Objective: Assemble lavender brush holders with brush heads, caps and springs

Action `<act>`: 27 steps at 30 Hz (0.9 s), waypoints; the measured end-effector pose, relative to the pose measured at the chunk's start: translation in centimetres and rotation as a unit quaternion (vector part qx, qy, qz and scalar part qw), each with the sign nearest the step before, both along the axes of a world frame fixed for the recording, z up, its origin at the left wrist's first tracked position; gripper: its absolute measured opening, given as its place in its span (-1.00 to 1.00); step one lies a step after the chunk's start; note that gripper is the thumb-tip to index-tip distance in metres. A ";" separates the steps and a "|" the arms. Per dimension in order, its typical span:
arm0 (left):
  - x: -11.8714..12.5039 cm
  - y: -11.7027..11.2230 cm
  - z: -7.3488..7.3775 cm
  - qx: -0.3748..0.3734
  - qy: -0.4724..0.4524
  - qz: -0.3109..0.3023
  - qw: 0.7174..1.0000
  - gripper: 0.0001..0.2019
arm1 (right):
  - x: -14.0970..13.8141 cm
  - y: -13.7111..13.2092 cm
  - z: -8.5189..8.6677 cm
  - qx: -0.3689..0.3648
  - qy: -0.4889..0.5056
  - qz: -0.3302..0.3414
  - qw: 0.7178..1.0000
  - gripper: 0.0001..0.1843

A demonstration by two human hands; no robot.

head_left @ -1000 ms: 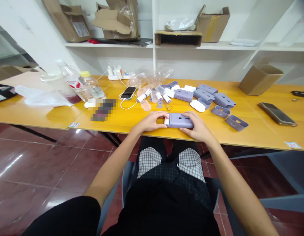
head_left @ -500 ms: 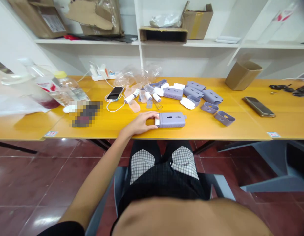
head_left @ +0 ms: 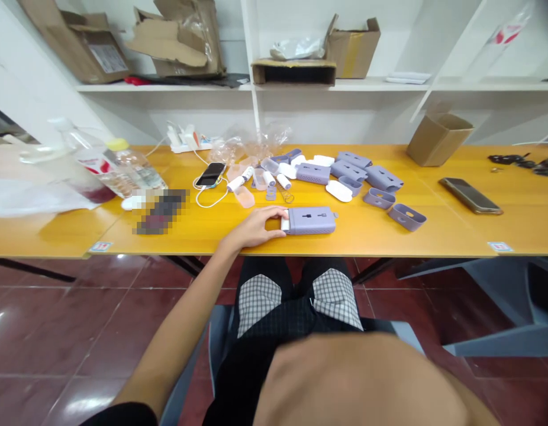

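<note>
My left hand (head_left: pixel 258 228) rests on the near part of the table, its thumb and fingers closed around the white end of a purple plastic case (head_left: pixel 313 222). The case lies flat, with two dark cutouts in its top and a small tab at the right end. My right forearm (head_left: pixel 363 378) crosses blurred in front of my body; its hand is out of sight. Beyond the case lie several purple shells (head_left: pixel 313 173), open purple rings (head_left: pixel 407 217), white oval caps (head_left: pixel 339 190), white rollers (head_left: pixel 283 181), clear pink covers (head_left: pixel 244 197) and a thin wire spring (head_left: pixel 285 194).
A phone on a white cable (head_left: pixel 210 175) and plastic bottles (head_left: pixel 134 165) stand to the left. Right of the parts are another phone (head_left: pixel 470 195) and an open cardboard box (head_left: pixel 439 139). Clear plastic bags (head_left: pixel 251 145) lie at the back, under a shelf (head_left: pixel 358 85) with cartons.
The view has shifted slightly, so the table sits a little lower. My right forearm has moved to the right in view. My left hand keeps its hold on the case.
</note>
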State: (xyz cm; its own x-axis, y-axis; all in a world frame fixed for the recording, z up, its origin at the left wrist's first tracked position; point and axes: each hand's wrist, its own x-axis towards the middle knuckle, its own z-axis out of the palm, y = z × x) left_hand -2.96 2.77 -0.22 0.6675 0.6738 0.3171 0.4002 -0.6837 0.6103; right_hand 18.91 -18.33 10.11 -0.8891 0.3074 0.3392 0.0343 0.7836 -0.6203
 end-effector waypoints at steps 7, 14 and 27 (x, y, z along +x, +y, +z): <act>-0.1 0.3 -0.2 -0.003 -0.014 -0.018 1.000 -0.70 | 4.5 11.2 -5.3 0.079 -0.044 -0.388 0.917 -0.53; -0.2 0.3 0.1 -0.001 0.018 0.002 1.000 -0.68 | 8.0 15.7 -11.8 0.072 -0.069 -0.457 0.884 -0.17; 0.1 0.0 0.2 -0.018 -0.013 0.008 1.000 -0.67 | 8.7 16.5 -12.6 0.021 -0.005 -0.428 0.904 -0.29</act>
